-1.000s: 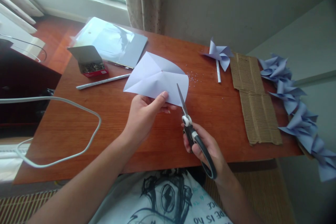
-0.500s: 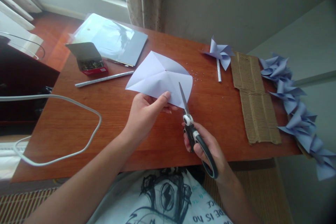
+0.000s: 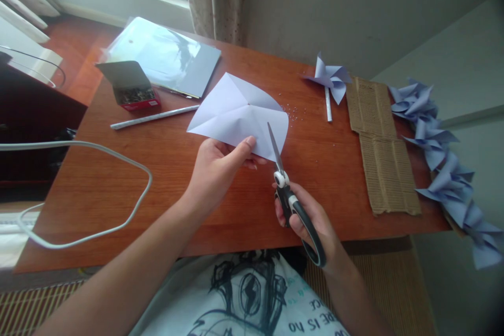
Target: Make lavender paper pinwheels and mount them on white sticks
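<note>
Scissors [image 3: 293, 205] cutting into one creased paper [image 3: 238, 115] at frame centre.
The left hand [image 3: 218, 168] is closed on the paper's lower edge, thumb on top, holding it just above the table [image 3: 157, 184]. The right hand [image 3: 309, 223] grips the scissors' handles, blades nearly shut in the paper's lower right edge. On the table: one pinwheel [image 3: 329, 80] at upper right, two cardboard strips [image 3: 384, 160], one stick [image 3: 153, 117] and one box [image 3: 134, 92] at upper left. More pinwheels [image 3: 444, 160] trail down the right edge, too overlapped to count.
</note>
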Demonstrator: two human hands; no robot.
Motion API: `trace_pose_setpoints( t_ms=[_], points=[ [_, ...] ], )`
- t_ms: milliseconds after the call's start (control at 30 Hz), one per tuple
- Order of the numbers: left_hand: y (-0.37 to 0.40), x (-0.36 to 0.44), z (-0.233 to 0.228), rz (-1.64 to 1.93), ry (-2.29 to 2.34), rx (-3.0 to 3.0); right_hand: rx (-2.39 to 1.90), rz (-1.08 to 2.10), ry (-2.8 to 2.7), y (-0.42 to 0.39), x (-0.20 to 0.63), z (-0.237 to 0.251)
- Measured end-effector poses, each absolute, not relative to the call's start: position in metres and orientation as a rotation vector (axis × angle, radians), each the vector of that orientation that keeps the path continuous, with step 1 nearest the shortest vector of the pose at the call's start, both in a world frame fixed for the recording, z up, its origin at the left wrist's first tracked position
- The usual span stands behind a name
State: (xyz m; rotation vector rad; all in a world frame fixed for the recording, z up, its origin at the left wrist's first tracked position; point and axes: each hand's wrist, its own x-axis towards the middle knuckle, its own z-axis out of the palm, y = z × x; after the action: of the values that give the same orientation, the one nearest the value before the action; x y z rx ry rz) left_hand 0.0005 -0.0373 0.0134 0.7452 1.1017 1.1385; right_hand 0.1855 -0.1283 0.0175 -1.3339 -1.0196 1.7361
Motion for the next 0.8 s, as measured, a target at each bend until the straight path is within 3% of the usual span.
trace_pose_setpoints(
  t_ms=[800],
  points=[
    [-0.0383,0.0008,0.014,1.148,1.069,0.751,-1.313,1.715,-1.058,-0.129,0.1879,0.0163]
  ],
)
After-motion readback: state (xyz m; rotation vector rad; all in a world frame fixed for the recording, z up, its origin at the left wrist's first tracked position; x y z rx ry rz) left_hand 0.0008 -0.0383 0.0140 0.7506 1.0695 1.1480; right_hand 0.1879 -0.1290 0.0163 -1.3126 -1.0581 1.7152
